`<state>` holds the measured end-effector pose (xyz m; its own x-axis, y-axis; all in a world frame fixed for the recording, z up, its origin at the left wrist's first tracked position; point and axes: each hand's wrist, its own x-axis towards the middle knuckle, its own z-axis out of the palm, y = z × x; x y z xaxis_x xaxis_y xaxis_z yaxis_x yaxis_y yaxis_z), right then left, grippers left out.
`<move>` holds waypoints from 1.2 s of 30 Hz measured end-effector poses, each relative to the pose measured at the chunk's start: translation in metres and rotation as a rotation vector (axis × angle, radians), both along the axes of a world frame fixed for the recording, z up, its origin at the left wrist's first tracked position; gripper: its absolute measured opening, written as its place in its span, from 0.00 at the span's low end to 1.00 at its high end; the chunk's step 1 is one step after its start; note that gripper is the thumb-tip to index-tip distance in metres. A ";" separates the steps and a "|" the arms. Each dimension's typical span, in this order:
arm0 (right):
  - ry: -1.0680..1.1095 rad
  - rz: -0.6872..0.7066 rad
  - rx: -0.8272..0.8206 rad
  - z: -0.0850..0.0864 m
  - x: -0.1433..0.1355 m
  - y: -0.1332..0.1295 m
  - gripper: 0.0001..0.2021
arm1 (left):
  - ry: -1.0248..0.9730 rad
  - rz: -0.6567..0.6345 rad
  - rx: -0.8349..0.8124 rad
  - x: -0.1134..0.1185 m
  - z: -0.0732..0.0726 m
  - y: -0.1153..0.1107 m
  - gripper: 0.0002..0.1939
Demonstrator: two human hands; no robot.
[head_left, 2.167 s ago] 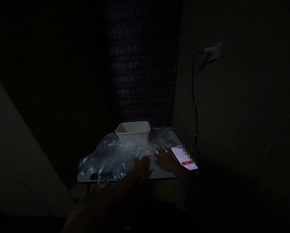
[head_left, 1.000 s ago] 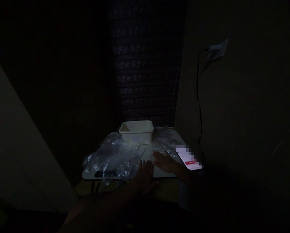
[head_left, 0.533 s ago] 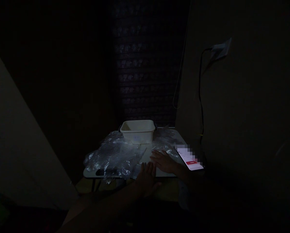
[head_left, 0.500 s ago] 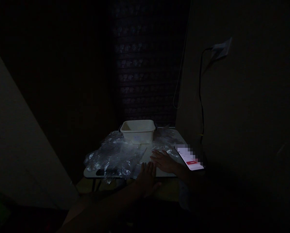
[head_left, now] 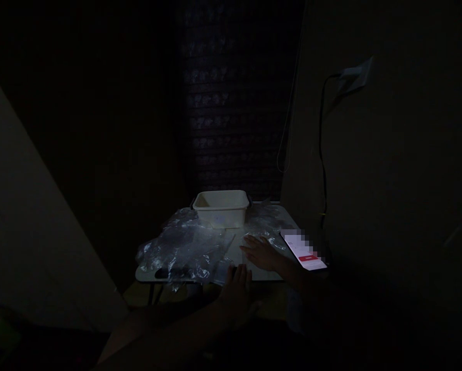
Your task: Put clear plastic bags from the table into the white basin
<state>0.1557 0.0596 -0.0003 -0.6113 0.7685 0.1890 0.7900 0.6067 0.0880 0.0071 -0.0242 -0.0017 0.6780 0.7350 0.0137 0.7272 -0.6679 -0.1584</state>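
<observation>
In dim light, a small white table (head_left: 235,252) bears a heap of clear plastic bags (head_left: 184,247) on its left half. My right hand (head_left: 260,253) lies flat with its fingers spread, at the edge of more clear plastic (head_left: 267,219) on the right. At the table's front edge is my left hand (head_left: 236,288), its fingers stretched out and its thumb apart, near the right end of the bag heap. Nothing shows in either hand. Behind them a white plastic tub (head_left: 221,216) with dark side handles stands upright.
A lit phone (head_left: 304,252) lies on the table's right edge. A cord (head_left: 322,149) hangs from a wall outlet (head_left: 357,77) on the right. Dark blinds (head_left: 231,123) are behind the table, and a pale panel (head_left: 30,206) slants along the left.
My left hand has drawn back slightly toward me, over the table's front edge. My right hand stays nearly where it was. The whole view has shifted a little.
</observation>
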 end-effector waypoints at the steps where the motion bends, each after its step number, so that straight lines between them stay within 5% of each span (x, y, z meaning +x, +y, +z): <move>1: 0.000 -0.001 0.002 0.001 0.000 -0.001 0.19 | 0.009 0.007 -0.002 0.001 0.001 -0.003 0.33; 27: -0.008 0.034 0.047 0.006 0.002 -0.005 0.17 | 0.025 0.119 -0.008 0.018 0.006 -0.019 0.31; 36: -0.012 0.020 -0.005 0.007 0.004 -0.004 0.18 | 0.062 0.136 -0.015 0.020 0.018 -0.033 0.30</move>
<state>0.1598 0.0558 0.0066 -0.6289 0.7570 0.1775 0.7765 0.6230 0.0945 0.0275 -0.0573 0.0163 0.5710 0.8201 -0.0368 0.8005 -0.5662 -0.1963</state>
